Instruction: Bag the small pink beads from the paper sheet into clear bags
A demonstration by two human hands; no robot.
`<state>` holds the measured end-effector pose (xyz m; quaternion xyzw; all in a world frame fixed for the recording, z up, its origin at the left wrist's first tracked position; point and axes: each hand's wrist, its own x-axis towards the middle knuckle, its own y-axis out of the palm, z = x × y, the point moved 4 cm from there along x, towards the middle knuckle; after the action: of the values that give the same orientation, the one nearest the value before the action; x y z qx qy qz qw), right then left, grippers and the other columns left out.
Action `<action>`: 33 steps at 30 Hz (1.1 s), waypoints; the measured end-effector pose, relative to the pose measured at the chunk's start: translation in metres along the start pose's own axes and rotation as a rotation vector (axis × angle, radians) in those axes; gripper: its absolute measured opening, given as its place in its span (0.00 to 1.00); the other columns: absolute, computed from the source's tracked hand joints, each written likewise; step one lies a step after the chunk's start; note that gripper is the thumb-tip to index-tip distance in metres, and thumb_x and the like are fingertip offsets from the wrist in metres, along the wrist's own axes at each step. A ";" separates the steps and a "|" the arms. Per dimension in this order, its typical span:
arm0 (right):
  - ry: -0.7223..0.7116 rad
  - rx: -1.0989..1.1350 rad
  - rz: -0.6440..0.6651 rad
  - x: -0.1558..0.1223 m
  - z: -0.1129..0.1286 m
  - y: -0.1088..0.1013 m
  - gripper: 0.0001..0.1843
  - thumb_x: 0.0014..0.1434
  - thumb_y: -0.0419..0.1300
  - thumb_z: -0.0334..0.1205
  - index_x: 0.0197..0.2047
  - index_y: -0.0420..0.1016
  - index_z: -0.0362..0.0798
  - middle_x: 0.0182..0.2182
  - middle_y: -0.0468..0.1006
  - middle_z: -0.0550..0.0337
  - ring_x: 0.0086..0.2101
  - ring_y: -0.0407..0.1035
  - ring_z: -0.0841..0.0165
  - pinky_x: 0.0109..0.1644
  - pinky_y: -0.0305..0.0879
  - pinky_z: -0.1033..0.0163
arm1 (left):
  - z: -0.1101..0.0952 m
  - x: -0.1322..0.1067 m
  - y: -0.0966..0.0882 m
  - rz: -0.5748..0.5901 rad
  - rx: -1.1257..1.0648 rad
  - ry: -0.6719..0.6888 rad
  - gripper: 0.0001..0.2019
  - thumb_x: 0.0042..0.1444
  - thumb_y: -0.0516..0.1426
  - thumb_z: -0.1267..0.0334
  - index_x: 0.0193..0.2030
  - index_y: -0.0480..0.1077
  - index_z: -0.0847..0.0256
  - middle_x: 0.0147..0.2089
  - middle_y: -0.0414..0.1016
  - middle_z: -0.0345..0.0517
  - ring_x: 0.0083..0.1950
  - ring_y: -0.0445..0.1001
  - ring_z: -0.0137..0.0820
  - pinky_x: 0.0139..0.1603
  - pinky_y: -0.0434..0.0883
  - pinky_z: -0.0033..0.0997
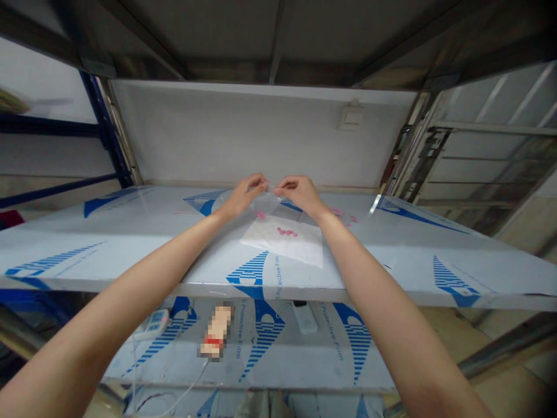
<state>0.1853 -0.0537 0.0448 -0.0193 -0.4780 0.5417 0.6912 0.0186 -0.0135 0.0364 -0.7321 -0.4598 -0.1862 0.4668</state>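
Film-covered shelf (143, 232) across mid-frame; left of centre, the left hand (243, 196) pinches a clear bag (270, 204) (pink bits (260, 215) show at its lower end); below centre, more bits on a white sheet (304, 248); right of centre, the right hand (302, 191) pinches the bag's top.

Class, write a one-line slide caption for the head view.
Left hand and right hand pinch clear plastic near a white sheet bearing small pink pieces, on a film-covered shelf.
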 end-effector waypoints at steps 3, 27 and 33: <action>0.051 -0.242 -0.265 -0.005 0.003 -0.027 0.05 0.56 0.61 0.38 0.30 0.76 0.48 0.29 0.78 0.57 0.33 0.71 0.64 0.39 0.63 0.61 | 0.020 -0.005 -0.004 0.025 0.242 -0.085 0.19 0.65 0.48 0.51 0.56 0.63 0.58 0.51 0.74 0.51 0.52 0.71 0.39 0.56 0.64 0.43; 0.417 -1.047 0.118 -0.021 -0.022 -0.030 0.19 0.66 0.54 0.43 0.50 0.76 0.37 0.48 0.77 0.35 0.50 0.71 0.52 0.48 0.64 0.56 | 0.077 -0.019 -0.042 0.398 1.036 -0.385 0.16 0.62 0.49 0.70 0.49 0.76 0.65 0.52 0.77 0.58 0.55 0.74 0.41 0.54 0.67 0.33; 0.228 -0.515 0.109 -0.011 -0.005 -0.025 0.17 0.65 0.52 0.41 0.46 0.80 0.44 0.45 0.80 0.45 0.47 0.72 0.58 0.46 0.63 0.59 | 0.062 -0.012 -0.045 0.276 1.038 -0.339 0.14 0.59 0.52 0.71 0.44 0.78 0.60 0.50 0.79 0.52 0.53 0.75 0.40 0.50 0.68 0.32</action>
<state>0.2077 -0.0702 0.0489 -0.2806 -0.5174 0.4331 0.6826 -0.0360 0.0401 0.0201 -0.4796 -0.4597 0.2473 0.7054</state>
